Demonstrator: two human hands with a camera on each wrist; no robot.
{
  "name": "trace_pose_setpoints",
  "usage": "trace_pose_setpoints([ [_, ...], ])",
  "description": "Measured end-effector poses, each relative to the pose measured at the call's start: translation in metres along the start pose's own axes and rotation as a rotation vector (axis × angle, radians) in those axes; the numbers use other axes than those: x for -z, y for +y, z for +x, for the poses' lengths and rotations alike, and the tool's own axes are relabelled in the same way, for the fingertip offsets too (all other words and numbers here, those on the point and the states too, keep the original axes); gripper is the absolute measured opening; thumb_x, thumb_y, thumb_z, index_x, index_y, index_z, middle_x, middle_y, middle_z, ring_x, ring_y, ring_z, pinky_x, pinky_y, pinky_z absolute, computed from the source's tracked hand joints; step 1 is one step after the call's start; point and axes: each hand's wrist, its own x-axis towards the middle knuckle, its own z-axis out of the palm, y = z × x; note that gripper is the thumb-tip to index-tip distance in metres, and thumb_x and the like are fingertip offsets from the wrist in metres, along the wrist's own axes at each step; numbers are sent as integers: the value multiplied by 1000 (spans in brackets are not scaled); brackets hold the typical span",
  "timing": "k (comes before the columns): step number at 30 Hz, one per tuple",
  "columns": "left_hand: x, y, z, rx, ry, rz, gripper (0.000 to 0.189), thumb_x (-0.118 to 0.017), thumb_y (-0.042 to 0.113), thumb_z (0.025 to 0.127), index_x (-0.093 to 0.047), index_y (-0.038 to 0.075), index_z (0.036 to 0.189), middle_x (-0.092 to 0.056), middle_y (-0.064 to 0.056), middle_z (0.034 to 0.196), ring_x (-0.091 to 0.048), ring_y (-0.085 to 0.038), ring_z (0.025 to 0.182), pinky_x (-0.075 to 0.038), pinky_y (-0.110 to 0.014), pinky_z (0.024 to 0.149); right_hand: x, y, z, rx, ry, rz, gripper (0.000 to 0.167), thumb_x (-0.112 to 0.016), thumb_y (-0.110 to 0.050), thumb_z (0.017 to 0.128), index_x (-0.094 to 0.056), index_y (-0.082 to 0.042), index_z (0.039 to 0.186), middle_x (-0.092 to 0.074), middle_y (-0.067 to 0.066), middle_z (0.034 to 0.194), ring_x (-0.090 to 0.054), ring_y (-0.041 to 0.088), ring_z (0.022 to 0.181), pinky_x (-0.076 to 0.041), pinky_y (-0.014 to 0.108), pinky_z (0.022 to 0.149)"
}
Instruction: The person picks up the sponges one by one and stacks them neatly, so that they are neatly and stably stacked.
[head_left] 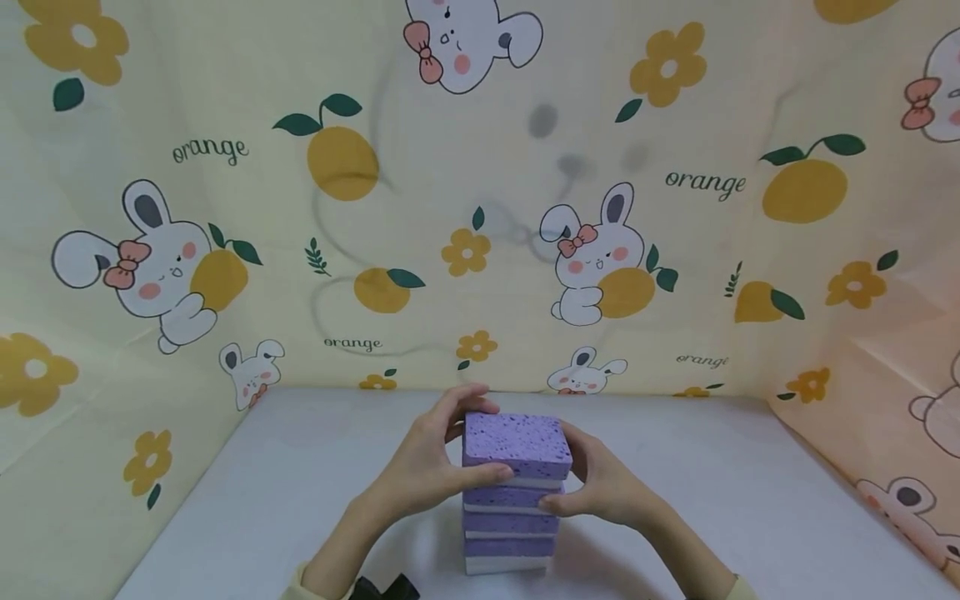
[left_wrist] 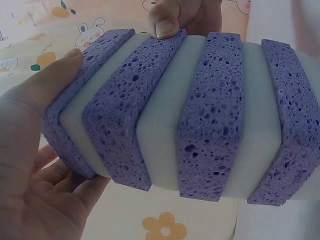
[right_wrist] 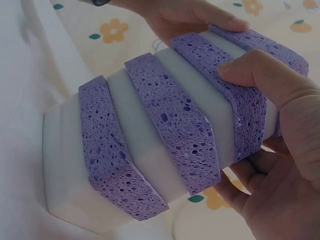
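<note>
Several two-layer sponges, purple over white, stand in an upright stack on the table. My left hand [head_left: 427, 467] grips the top sponge [head_left: 517, 442] from the left, with its thumb along the front face and its fingers round the far side. The right hand [head_left: 603, 479] holds the second sponge [head_left: 501, 497] from the right, thumb on its front. In the left wrist view the top sponge [left_wrist: 75, 100] lies between the left thumb and fingers. The right wrist view shows the right thumb pressed on the second sponge [right_wrist: 250, 117], with fingers partly hidden behind the stack.
The white table [head_left: 300, 467] spreads out on both sides of the stack. A patterned cloth [head_left: 495, 317] with rabbits and oranges hangs behind it and along both sides. A small black object [head_left: 386, 587] shows at the bottom edge near the left forearm.
</note>
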Motion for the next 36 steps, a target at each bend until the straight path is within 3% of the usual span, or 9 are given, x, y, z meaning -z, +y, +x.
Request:
trace_pose_setpoints([
  [8,-1,0,-1,46,-1,37,83,-87,38,74,-42,22,142,-60,7,125,-55,-10,116,-49,-32,98,-2,2,0,-43,14,1,75,-83,-7,75,-45,-10,140,-58,13,127,-57,33,114,-46,34,102],
  [12,0,1,-1,53,-4,49,85,-88,40,73,-42,21,142,-59,7,124,-55,-9,114,-49,-31,98,-2,2,0,-21,-1,3,75,-82,-6,76,-44,-8,141,-58,15,127,-56,34,114,-46,35,102],
  [18,0,2,0,45,-9,56,85,-87,41,73,-42,21,142,-58,10,123,-54,-7,113,-48,-28,98,0,0,0,9,-9,-16,74,-81,-6,76,-44,-8,140,-58,13,127,-56,33,114,-47,34,101],
  [26,3,3,1,11,-41,68,85,-87,40,75,-41,21,143,-56,10,128,-53,-8,116,-49,-34,99,0,-8,-1,-47,2,-29,78,-82,-10,77,-41,-10,143,-53,12,134,-51,33,122,-42,31,105],
  [31,4,4,-1,0,-53,74,86,-88,39,73,-40,23,143,-55,10,130,-51,-8,118,-47,-38,101,-1,-12,-1,-74,9,-48,83,-85,-11,76,-39,-18,145,-50,6,140,-47,28,128,-39,29,108],
  [36,5,5,-2,2,-55,90,87,-88,39,73,-40,24,143,-53,11,132,-50,-7,119,-46,-36,102,-1,-14,0,-32,7,-70,93,-87,-10,74,-35,-18,150,-47,5,144,-44,27,131,-37,28,109],
])
